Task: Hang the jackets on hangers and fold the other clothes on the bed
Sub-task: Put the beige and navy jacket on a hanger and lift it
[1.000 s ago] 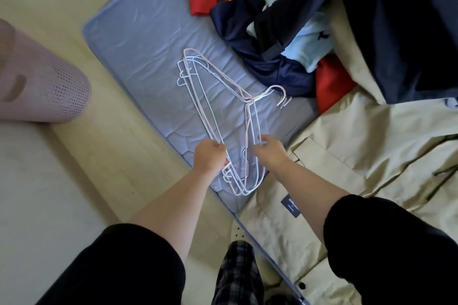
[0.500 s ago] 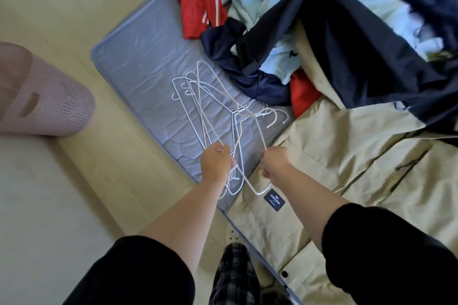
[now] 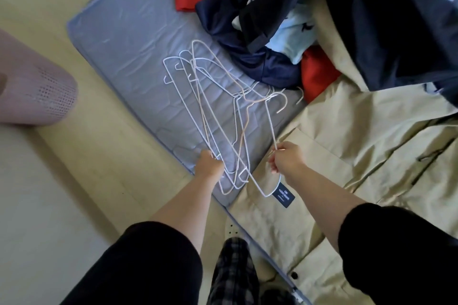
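Hangers [image 3: 238,104] tangled in left grip [image 3: 209,164] | right grip [image 3: 285,160] pinches one hanger [image 3: 271,126] | clothes pile [image 3: 260,67] beside

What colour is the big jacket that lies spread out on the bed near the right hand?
The jacket is beige; the head view shows it best.

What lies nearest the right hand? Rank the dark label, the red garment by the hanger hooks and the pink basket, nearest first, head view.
1. Dark label on the beige jacket, just below the right hand, which pinches one hanger.
2. Red garment, beyond the hand in the clothes pile.
3. Pink basket, far left on the floor.
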`<state>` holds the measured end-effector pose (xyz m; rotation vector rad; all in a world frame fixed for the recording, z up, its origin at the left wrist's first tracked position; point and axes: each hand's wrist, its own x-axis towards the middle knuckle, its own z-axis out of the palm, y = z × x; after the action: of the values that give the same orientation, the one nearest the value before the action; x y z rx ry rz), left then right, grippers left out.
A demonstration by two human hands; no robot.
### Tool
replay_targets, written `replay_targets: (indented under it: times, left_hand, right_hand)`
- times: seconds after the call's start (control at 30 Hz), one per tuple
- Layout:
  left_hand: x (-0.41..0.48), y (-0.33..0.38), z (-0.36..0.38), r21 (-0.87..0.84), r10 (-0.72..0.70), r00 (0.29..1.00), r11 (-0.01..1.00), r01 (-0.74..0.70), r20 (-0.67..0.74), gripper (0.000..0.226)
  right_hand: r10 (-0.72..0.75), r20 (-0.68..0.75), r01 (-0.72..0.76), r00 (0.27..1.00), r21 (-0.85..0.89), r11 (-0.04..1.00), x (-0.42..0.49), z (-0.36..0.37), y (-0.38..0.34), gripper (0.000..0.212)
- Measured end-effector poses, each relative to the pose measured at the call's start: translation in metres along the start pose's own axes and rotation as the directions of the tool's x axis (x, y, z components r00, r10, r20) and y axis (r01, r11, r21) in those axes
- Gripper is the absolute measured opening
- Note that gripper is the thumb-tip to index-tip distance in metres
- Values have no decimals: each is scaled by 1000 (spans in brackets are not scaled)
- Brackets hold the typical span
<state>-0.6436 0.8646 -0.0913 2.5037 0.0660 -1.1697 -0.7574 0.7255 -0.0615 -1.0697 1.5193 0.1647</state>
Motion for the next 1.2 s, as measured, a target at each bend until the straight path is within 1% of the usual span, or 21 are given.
replay_targets:
  times: [0.03, 0.1, 0.17, 0.2, 0.23, 0.3, 0.37, 0.47, 0.57, 0.63, 0.67, 0.7, 0.77, 0.83, 0.93, 0.97, 1.0, 1.03, 1.1, 1.13, 1.2]
  left_hand:
    - [4, -2, 0, -34, 6, 1000, 999, -6, 8, 11]
    - [7, -4, -3, -150, -45, 998, 987, 51, 42, 7]
    - [9, -5, -6, -290, -127, 983, 943, 162, 133, 10]
    - [9, -4, -10, -324, -150, 973, 924, 201, 173, 8]
    - [11, -5, -13, -325, -151, 970, 923, 208, 192, 6]
    - [14, -5, -19, -279, -137, 974, 942, 185, 181, 21]
    - [14, -3, -26, -249, -103, 985, 959, 136, 141, 30]
    - [11, 0, -38, -250, -42, 991, 965, 73, 127, 28]
    - [12, 4, -41, -340, -88, 985, 931, 134, 149, 26]
    - [11, 7, -42, -419, -126, 968, 884, 208, 215, 26]
    - [12, 7, -41, -444, -117, 964, 870, 215, 238, 27]
    - [13, 5, -39, -434, -84, 970, 883, 178, 227, 28]
    - [9, 2, -37, -348, -3, 983, 935, 67, 182, 28]
    - [10, -1, -28, -311, 29, 981, 950, 33, 191, 29]
    - [9, 3, -21, -274, 35, 986, 962, 11, 163, 18]
    - [10, 3, -19, -282, 45, 985, 959, 3, 165, 16]
    - [11, 2, -18, -298, 50, 984, 954, 4, 173, 18]
    - [11, 1, -17, -317, 49, 981, 948, 13, 187, 21]
    - [11, -2, -17, -351, 55, 974, 936, 26, 219, 26]
    - [10, -2, -17, -371, 57, 972, 928, 32, 229, 27]
    - [8, -2, -18, -438, 28, 970, 895, 83, 242, 25]
  right_hand:
    - [22, 4, -22, 1000, 8, 1000, -3, 4, -2, 29]
    - [36, 40, -35, 999, -21, 999, -8, 14, -7, 25]
    - [17, 109, -7, 994, -87, 996, -12, 23, -13, 22]
    - [7, 131, 9, 991, -117, 993, -12, 27, -15, 22]
    - [6, 141, 13, 990, -134, 991, -12, 30, -16, 23]
    - [4, 146, 20, 989, -163, 986, -9, 36, -16, 24]
    - [-15, 146, 48, 989, -223, 974, -5, 41, -17, 23]
    - [-76, 76, 99, 994, -364, 926, 1, 43, -21, 27]
    - [-148, 21, 140, 989, -477, 868, 3, 44, -26, 26]
    - [-186, 10, 156, 983, -585, 796, 2, 45, -26, 27]
    - [-201, 3, 159, 980, -629, 761, 1, 46, -25, 25]
    - [-210, 3, 159, 978, -661, 734, 0, 47, -24, 23]
    - [-226, 42, 189, 973, -705, 684, -4, 49, -21, 23]
    - [-248, 69, 219, 966, -728, 649, -7, 50, -18, 19]
    - [-282, 70, 246, 957, -711, 659, -8, 52, -14, 20]
    - [-276, 82, 250, 958, -711, 658, -7, 52, -13, 16]
    - [-266, 96, 253, 959, -714, 653, -6, 51, -13, 13]
    - [-251, 97, 244, 963, -710, 661, -4, 50, -13, 19]
    - [-225, 71, 212, 972, -684, 698, -1, 47, -13, 33]
    - [-218, 52, 196, 975, -668, 718, 0, 45, -12, 35]
    - [-179, 41, 169, 983, -588, 791, 4, 43, -11, 25]
